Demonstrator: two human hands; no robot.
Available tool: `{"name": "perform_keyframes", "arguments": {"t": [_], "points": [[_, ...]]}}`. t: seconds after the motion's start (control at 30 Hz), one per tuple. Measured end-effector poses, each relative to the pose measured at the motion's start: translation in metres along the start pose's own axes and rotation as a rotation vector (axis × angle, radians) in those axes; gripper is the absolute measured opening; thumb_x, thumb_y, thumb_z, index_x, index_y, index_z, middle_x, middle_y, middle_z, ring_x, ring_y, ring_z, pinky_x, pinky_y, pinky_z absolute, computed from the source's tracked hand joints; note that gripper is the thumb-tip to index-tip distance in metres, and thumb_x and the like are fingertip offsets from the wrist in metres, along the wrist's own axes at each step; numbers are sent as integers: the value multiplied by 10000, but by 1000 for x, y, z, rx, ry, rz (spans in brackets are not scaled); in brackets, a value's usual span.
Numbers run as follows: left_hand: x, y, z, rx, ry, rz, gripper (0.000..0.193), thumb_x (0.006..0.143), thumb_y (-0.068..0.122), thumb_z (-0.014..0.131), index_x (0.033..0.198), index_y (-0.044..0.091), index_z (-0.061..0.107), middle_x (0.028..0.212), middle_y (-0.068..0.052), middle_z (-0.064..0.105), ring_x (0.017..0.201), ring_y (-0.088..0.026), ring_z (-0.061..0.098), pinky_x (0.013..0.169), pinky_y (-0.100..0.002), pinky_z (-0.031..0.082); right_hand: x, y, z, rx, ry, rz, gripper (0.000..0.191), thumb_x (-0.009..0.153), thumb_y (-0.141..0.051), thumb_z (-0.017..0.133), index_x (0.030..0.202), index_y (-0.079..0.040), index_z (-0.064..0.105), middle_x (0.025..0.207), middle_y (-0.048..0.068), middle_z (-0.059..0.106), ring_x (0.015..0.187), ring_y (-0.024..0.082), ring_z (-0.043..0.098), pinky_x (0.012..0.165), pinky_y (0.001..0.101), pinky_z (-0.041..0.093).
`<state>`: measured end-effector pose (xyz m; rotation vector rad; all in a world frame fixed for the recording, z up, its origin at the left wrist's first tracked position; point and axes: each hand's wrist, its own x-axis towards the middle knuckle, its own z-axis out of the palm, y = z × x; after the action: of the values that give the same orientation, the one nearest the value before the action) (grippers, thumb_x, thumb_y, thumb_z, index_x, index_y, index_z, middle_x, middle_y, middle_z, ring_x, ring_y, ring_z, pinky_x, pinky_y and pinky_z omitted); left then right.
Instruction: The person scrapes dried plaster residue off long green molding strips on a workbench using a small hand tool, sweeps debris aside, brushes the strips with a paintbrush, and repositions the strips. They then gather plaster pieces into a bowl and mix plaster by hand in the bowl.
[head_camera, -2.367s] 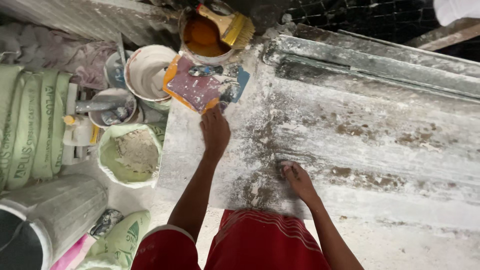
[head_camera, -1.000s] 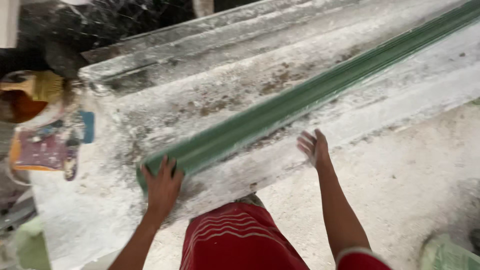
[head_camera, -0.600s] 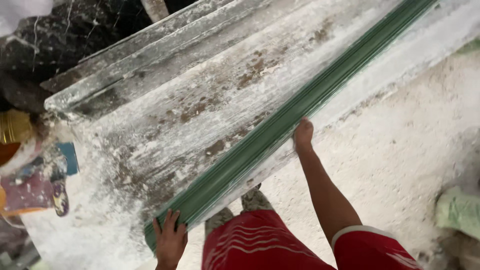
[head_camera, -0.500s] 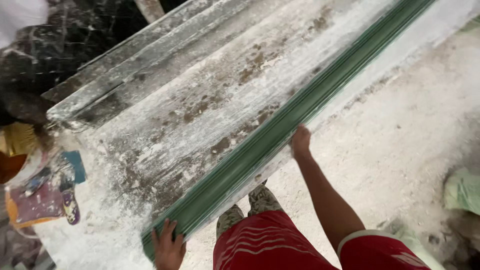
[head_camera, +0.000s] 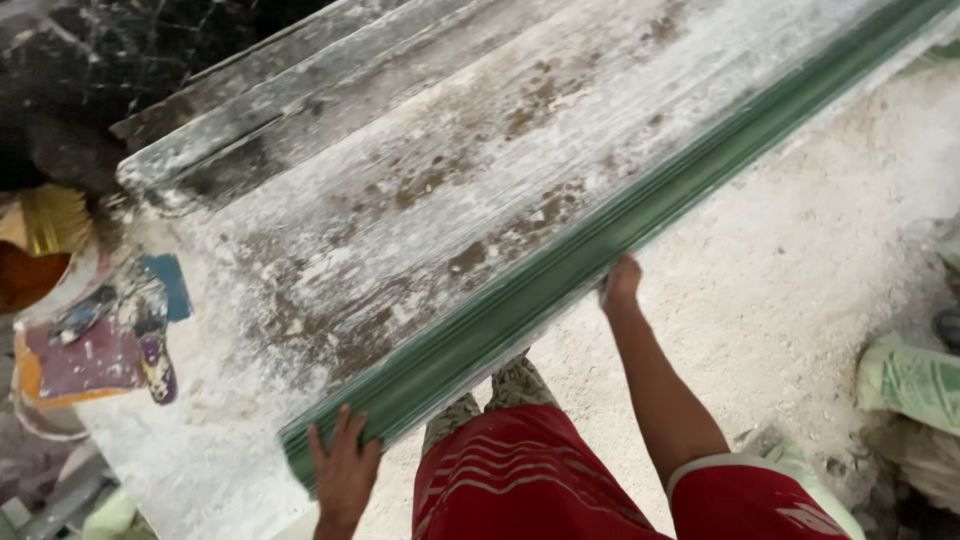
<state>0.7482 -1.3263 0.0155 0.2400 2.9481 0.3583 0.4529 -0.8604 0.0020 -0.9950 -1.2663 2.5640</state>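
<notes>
Green moulding is gripped at its near end by the left hand, fingers spread over the top. The right hand is closed on its edge further along. Beyond the fingers, a dusty bench is seen.

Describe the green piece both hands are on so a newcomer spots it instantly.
Start at the long white-dusted workbench. Along its near edge lies a long green ribbed moulding, left hand at its end, right hand farther along. It is the only green strip on the bench.

Long green ribbed moulding strip, dusted white. Laid diagonally along the near edge of the plaster-caked bench, running from lower left to upper right.
</notes>
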Motion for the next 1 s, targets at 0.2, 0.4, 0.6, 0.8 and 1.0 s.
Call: {"name": "perform_keyframes", "arguments": {"t": [0.2, 0.4, 0.6, 0.8, 1.0], "points": [[47, 62, 4, -81, 176, 91, 146, 817, 6, 689, 865, 100, 589, 1354, -139, 588, 1427, -351, 417, 1085, -868, 143, 29, -62, 8, -193, 227, 113, 259, 1099, -388, 538, 1126, -136, 589, 976, 59, 569, 855, 214, 567, 686, 417, 505], [65, 67, 8, 1, 269, 159, 147, 878, 27, 693, 884, 132, 589, 1377, -97, 589, 1443, -319, 433, 1128, -849, 156, 21, -74, 22, -160, 191, 136, 319, 1102, -323, 444, 1252, -78, 582, 1220, 101, 663, 1030, 229, 665, 838, 420, 618], [46, 46, 9, -164, 179, 104, 163, 827, 80, 729, 813, 92, 567, 1341, -140, 574, 1409, -354, 412, 1118, -858, 128, 6, -55, 9, -252, 92, 88, 286, 1120, -299, 450, 1209, -63, 583, 1103, 81, 638, 931, 203, 625, 761, 390, 558], [22, 46, 13, 23, 189, 96, 192, 842, -17, 690, 817, 140, 583, 1354, -96, 592, 1441, -336, 414, 1108, -810, 159, 4, -45, -13, -309, 46, 126, 241, 1094, -238, 461, 1128, -56, 615, 983, 56, 650, 823, 167, 621, 693, 355, 572], [50, 59, 22, -11, 144, 87, 187, 842, -4, 704, 820, 128, 572, 1370, -122, 576, 1453, -345, 402, 1125, -836, 204, 28, -72, -17, -564, -65, 38, 300, 1115, -233, 496, 1015, 37, 582, 840, 97, 606, 690, 189, 612, 616, 375, 598]]}}
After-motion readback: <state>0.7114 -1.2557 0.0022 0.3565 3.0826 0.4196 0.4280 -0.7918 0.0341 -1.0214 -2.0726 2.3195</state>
